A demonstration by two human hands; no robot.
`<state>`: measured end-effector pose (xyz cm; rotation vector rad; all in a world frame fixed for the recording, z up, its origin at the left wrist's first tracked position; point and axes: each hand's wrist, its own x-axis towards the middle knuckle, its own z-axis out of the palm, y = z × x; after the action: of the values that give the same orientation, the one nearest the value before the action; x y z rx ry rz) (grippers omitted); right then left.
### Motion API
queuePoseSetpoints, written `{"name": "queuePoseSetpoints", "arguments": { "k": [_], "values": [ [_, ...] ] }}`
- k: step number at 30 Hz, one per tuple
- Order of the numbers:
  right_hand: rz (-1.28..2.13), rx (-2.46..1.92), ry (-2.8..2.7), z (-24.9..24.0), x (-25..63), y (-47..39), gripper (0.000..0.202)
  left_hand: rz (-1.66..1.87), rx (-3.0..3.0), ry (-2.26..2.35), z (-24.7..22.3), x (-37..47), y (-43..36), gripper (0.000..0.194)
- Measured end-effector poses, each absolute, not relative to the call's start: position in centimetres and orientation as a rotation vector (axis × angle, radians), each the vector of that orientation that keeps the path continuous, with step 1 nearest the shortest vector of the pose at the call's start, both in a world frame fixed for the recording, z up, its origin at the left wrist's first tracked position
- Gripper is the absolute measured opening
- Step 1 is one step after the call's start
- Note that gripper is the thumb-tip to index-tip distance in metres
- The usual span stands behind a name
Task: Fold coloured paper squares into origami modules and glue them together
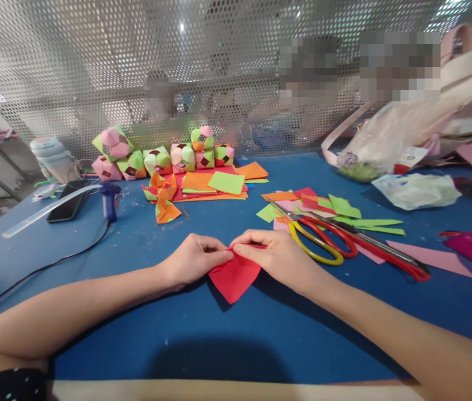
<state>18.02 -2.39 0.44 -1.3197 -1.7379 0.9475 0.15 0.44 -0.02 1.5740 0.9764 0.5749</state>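
A piece of red paper [236, 277] is held above the blue table [202, 328], one pointed corner facing me. My left hand [197, 257] pinches its upper left edge between thumb and fingers. On the upper right edge, my right hand [275, 253] pinches the same sheet, its thumb close to the left one. Beyond my hands lie orange folded pieces [165, 192] and a stack of coloured paper with a green square [226, 182] on top. Yellow-handled scissors [317, 242] rest just past my right hand.
Folded paper balls [157, 160] line the back by a perforated metal screen [236, 72]. At left are a glue gun [110, 201] with its cord, a phone [68, 201] and a bottle [53, 159]. Paper scraps [344, 207], a plastic bag [415, 190] and a backpack [470, 83] occupy the right.
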Motion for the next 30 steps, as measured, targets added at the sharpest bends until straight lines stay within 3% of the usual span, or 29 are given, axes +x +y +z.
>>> {"name": "queuePoseSetpoints", "arguments": {
  "k": [30],
  "values": [
    [0.951, -1.276, -1.839, 0.45, 18.15, -2.39, 0.019, 0.541, 1.726, 0.980, 0.53, 0.31, -0.11, 0.023]
  ]
}}
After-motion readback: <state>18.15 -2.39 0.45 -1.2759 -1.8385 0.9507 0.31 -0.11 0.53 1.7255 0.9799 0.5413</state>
